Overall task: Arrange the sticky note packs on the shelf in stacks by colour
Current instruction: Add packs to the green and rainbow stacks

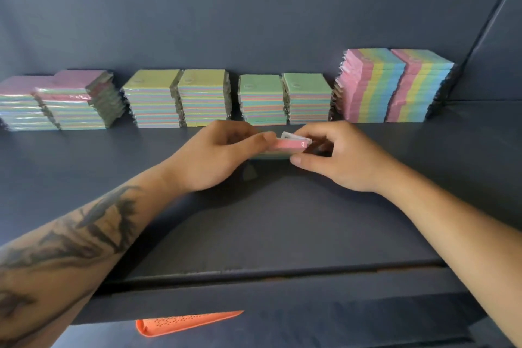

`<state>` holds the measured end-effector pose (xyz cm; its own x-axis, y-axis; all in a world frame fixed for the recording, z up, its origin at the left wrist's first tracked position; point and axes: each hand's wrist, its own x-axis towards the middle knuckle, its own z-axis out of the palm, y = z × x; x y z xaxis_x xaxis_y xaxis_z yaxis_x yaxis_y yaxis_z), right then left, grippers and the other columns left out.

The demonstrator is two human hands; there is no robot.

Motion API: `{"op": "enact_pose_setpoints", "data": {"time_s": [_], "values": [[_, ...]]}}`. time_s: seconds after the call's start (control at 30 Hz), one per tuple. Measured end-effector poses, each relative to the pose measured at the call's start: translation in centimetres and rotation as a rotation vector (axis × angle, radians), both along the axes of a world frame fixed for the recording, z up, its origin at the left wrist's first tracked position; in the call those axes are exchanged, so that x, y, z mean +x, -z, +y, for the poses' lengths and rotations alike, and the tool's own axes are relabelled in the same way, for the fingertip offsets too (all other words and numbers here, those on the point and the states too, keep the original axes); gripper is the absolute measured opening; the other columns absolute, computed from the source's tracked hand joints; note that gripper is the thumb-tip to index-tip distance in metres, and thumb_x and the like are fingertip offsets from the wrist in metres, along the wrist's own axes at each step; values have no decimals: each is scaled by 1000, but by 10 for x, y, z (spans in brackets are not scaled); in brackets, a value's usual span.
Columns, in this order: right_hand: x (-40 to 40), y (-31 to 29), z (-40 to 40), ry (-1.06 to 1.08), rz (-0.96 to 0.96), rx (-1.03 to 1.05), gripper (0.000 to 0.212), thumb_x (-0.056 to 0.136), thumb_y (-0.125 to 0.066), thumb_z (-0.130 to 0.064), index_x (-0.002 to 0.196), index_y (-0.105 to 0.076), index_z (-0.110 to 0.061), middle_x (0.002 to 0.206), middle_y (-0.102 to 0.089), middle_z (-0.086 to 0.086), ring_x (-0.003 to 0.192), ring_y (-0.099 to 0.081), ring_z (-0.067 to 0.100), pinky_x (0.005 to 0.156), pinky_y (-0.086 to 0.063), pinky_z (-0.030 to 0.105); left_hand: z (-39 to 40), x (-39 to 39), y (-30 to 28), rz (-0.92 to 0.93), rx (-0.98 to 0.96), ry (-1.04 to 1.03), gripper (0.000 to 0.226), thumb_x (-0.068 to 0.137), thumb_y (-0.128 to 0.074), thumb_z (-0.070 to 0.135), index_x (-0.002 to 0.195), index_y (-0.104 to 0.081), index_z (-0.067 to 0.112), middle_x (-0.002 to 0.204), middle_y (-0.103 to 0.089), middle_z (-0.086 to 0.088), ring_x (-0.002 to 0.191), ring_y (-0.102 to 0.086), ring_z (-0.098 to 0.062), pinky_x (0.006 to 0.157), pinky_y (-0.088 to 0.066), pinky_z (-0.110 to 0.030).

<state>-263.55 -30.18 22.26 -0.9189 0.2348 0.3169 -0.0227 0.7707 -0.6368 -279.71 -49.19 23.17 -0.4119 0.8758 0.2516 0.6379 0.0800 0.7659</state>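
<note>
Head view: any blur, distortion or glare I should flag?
Head view: soft overall; motion blur on the left hand, right hand and the pink pack they hold. Wide-angle bending curves the shelf edge and leans the outer stacks. Light is even, with soft shadows under the hands. Mild sheen on the wrap of the left pink-topped stacks.

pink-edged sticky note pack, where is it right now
In the head view the pink-edged sticky note pack is held between the left hand and right hand, just above the shelf, in front of the green-topped stacks.
</note>
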Motion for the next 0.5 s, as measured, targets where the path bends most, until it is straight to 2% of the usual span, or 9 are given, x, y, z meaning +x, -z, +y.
{"op": "enact_pose_setpoints", "data": {"time_s": [0.1,0.17,0.2,0.23,0.3,0.33,0.4,0.5], "values": [[-3,0,-2,9,84,-135,10,94,-74,-17,103,-74,-22,96,-76,-7,89,-69,12,83,-52,23,-1,2,-3,-52,8,-70,82,89,-49,74,88,-59,-8,60,-25,4,57,-24,-13,54,-22,-28],[-3,-2,-3,10,146,-215,12,96,-73,-16,102,-73,-27,98,-78,-5,96,-71,22,90,-55,35,-1,0,-1,-94,45,-43,91,87,-54,77,92,-58,-14,63,-30,1,60,-26,-15,58,-23,-26],[-4,-2,-4,6,169,-240,13,96,-72,-17,103,-72,-28,100,-78,-2,99,-71,27,93,-56,42,-2,-1,0,-126,63,-14,88,86,-62,76,95,-63,-11,68,-41,0,64,-34,-17,64,-29,-30],[-4,-3,-5,2,186,-262,14,95,-71,-19,105,-72,-29,102,-78,0,101,-71,31,96,-56,47,-2,-1,0,-177,78,11,75,84,-71,69,99,-69,-4,77,-56,-1,69,-46,-20,72,-37,-33],[-4,-4,-5,-10,196,-305,15,98,-69,-16,108,-72,-27,104,-78,3,104,-71,33,99,-55,49,-3,-1,1,-273,109,2,35,87,-81,39,102,-76,7,101,-76,-4,88,-71,-29,85,-52,-39],[-3,-4,-5,-19,193,-319,16,99,-67,-13,109,-72,-25,105,-78,3,104,-71,30,98,-56,45,-3,0,1,-298,122,-18,22,90,-80,25,104,-76,8,104,-79,-7,97,-74,-30,89,-55,-38],[-2,-5,-6,-42,176,-324,18,101,-64,-11,113,-72,-22,107,-78,1,104,-73,21,96,-56,35,-3,1,-1,-336,134,-51,18,91,-77,12,107,-74,7,102,-79,-11,97,-74,-29,92,-56,-37],[-2,-6,-10,-72,145,-337,22,103,-60,-12,118,-72,-21,113,-77,-3,109,-72,16,96,-56,32,-4,1,-3,-403,150,-54,27,83,-82,15,107,-73,5,98,-78,-13,87,-72,-22,90,-55,-35]]}}
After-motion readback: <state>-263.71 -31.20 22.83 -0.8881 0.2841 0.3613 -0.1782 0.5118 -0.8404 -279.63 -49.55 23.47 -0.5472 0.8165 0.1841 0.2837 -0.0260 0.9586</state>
